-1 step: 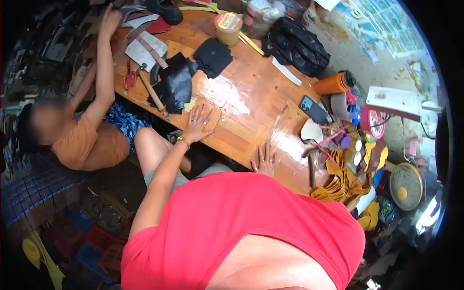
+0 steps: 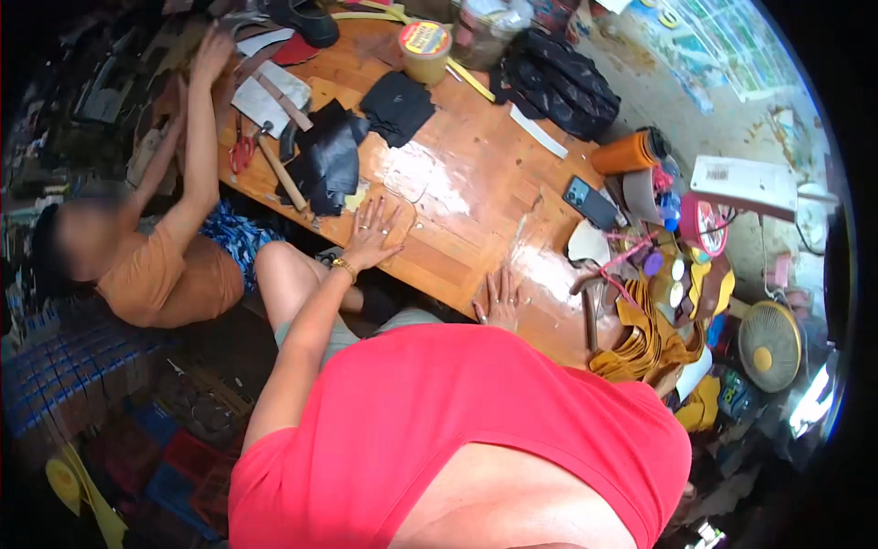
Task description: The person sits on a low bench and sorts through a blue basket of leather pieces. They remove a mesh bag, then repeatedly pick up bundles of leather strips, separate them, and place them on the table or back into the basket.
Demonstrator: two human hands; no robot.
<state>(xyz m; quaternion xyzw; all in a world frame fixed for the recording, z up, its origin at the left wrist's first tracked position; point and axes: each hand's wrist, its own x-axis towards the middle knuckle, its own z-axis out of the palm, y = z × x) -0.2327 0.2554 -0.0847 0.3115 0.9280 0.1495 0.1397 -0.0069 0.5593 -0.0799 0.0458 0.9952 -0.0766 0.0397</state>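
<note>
My left hand [image 2: 373,238] lies flat on the wooden table [image 2: 457,224], fingers spread, holding nothing. It rests by the near edge, close to a black leather piece [image 2: 329,165] and a hammer [image 2: 283,174] with a wooden handle. My right hand [image 2: 500,300] is also laid on the tabletop with its fingers apart and nothing in it. Off to its right are a curved brown strip [image 2: 590,316] and a heap of mustard-coloured leather strips [image 2: 640,343]. A dark phone [image 2: 591,202] lies further back.
At the left, a co-worker [image 2: 174,256] reaches over the table's far left end. Red-handled scissors [image 2: 241,151], a round tub [image 2: 425,53], a black bag [image 2: 562,87] and an orange bottle [image 2: 626,154] sit on the table. A small fan [image 2: 768,346] stands at right.
The co-worker's raised hand has come down slightly, and their other hand now shows beside it. The view has shifted a little. Both my hands stay in place on the table.
</note>
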